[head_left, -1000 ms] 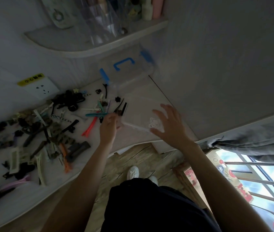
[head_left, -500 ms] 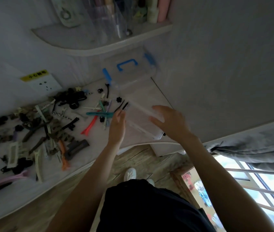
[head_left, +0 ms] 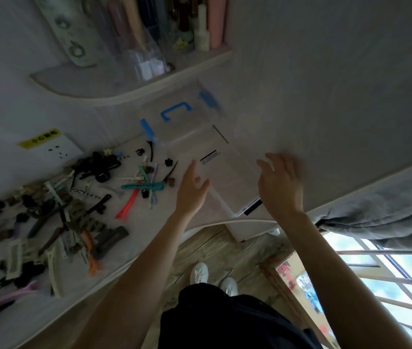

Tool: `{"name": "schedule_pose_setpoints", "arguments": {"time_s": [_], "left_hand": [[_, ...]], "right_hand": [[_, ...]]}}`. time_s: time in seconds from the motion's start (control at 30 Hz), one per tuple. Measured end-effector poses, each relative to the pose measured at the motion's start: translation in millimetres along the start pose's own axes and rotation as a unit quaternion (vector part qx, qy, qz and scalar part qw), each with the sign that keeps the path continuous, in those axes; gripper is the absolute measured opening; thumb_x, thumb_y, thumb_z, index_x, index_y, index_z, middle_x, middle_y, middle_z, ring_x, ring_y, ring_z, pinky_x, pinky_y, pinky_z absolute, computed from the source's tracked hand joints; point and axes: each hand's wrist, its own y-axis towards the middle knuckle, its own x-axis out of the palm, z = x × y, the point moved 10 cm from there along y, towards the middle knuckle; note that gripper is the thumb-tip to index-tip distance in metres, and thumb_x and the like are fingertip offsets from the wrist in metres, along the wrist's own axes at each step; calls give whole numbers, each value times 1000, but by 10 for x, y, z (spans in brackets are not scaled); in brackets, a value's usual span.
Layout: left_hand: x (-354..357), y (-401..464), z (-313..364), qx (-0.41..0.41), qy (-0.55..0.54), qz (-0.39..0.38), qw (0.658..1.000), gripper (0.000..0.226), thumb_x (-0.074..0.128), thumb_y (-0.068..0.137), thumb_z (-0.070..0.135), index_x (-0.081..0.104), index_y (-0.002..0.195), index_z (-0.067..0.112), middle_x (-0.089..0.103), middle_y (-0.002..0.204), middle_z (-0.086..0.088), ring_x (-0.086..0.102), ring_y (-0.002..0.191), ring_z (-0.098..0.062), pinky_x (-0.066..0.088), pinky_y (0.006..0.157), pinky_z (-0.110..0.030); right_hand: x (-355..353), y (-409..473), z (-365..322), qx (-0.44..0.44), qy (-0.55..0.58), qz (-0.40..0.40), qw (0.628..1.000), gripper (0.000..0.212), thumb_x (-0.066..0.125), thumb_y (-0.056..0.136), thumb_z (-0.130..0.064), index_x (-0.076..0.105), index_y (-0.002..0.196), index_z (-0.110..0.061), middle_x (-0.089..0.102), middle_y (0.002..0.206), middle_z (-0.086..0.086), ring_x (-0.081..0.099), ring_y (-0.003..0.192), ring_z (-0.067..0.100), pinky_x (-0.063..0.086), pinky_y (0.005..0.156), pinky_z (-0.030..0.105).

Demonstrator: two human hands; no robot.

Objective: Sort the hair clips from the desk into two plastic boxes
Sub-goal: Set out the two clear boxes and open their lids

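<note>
hair clips (head_left: 79,205) on desk (head_left: 134,238) left, plastic box (head_left: 225,177) right, second box (head_left: 182,122) behind

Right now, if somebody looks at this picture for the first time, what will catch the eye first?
Probably the two bare arms reaching in, left hand and right hand open over a clear plastic box at the desk's right end. Next, the dark heap of hair clips spread across the left, with a bright red clip standing out.
</note>
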Motion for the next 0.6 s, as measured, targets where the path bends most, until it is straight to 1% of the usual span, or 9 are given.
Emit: {"name": "schedule_pose_setpoints", "arguments": {"time_s": [0.1, 0.17, 0.23, 0.27, 0.3, 0.33, 0.43, 0.5, 0.6], "left_hand": [[-66, -78, 120, 21, 0, 8, 1000, 62, 50, 95, 26, 18, 147, 17, 21, 154, -3, 46, 124, -13, 36, 88, -9], [-427, -134, 96, 26, 2, 95, 995, 52, 50, 94, 30, 35, 140, 11, 41, 143, -7, 50, 118, -15, 40, 92, -19], [-884, -176, 79, 53, -5, 189, 980, 29, 53, 90, 26, 55, 107, 2, 61, 100, -15, 59, 94, -27, 47, 83, -36], [-1090, -176, 44, 46, -19, 213, 976, 17, 55, 87, 21, 55, 88, 4, 55, 80, -9, 56, 78, -25, 44, 76, -36], [-1243, -127, -30, 23, -47, 220, 974, 9, 56, 86, 18, 52, 81, 11, 51, 74, -3, 52, 73, -19, 42, 74, -35], [-1351, -70, -104, -10, -60, 211, 976, 4, 57, 87, 17, 54, 90, 18, 55, 81, 1, 54, 78, -15, 42, 78, -33], [-1585, 228, -338, -87, -58, 181, 978, 40, 59, 89, 24, 48, 126, 15, 61, 114, -1, 58, 108, -17, 45, 98, -36], [-1543, 400, -397, -103, -81, 145, 981, 39, 57, 90, 25, 48, 126, 14, 59, 117, -3, 57, 111, -20, 44, 101, -42], [-1461, 609, -322, -93, -123, 127, 980, 19, 53, 93, 19, 48, 110, 17, 57, 103, -4, 56, 98, -20, 44, 101, -48]], "right_hand": [[-26, -36, -105, -21, 33, -27, 999, 26, 58, 81, -11, 64, 107, -11, 54, 127, 16, 49, 118, 37, 48, 92, 49], [1, -11, -244, -53, 69, -44, 995, 29, 53, 85, -18, 61, 113, -13, 48, 134, 17, 41, 126, 38, 41, 98, 50], [91, 85, -472, -107, 109, -63, 986, 35, 43, 86, -24, 59, 115, -14, 46, 136, 18, 40, 128, 37, 40, 99, 47], [182, 164, -594, -125, 138, -87, 979, 38, 40, 86, -25, 58, 117, -13, 46, 136, 18, 40, 128, 36, 39, 100, 46], [276, 252, -699, -134, 169, -112, 970, 38, 41, 86, -24, 57, 119, -13, 44, 138, 18, 39, 129, 35, 38, 101, 45], [384, 333, -789, -136, 195, -140, 961, 37, 44, 87, -20, 56, 122, -12, 42, 141, 17, 37, 130, 35, 36, 103, 45], [675, 663, -1061, -153, 211, -188, 947, 43, 50, 91, -12, 46, 134, -9, 30, 149, 17, 27, 138, 33, 27, 113, 45], [783, 866, -1169, -160, 195, -203, 946, 51, 48, 93, -14, 34, 142, -11, 20, 154, 15, 19, 142, 30, 19, 117, 41], [1001, 1036, -1288, -149, 156, -242, 946, 57, 45, 95, -19, 21, 146, -16, 13, 156, 12, 11, 144, 28, 11, 118, 39]]}}
